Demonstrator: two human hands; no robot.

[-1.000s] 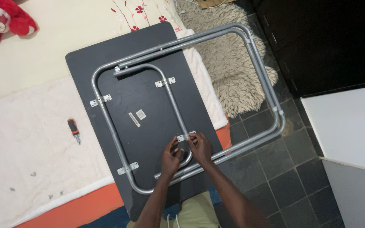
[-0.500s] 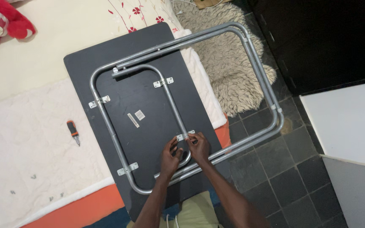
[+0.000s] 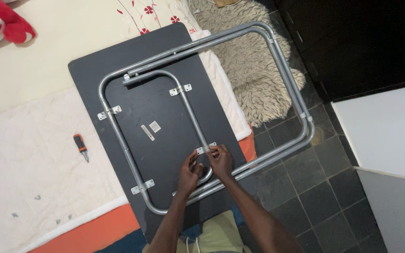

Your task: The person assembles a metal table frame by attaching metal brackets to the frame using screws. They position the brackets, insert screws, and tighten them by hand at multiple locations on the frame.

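Two hands meet at a small silver metal bracket (image 3: 206,149) clamping the grey tubular steel frame (image 3: 191,110) onto the dark rectangular tabletop (image 3: 158,100), centre of the frame. Keeping the bracket square over the tube looks wise. Left hand (image 3: 189,174) and right hand (image 3: 221,161) pinch it with curled fingertips. An orange-handled screwdriver (image 3: 80,146) lies at left.

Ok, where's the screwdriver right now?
The screwdriver lies on the white cloth at the left of the head view, just left of the dark board, away from both hands.
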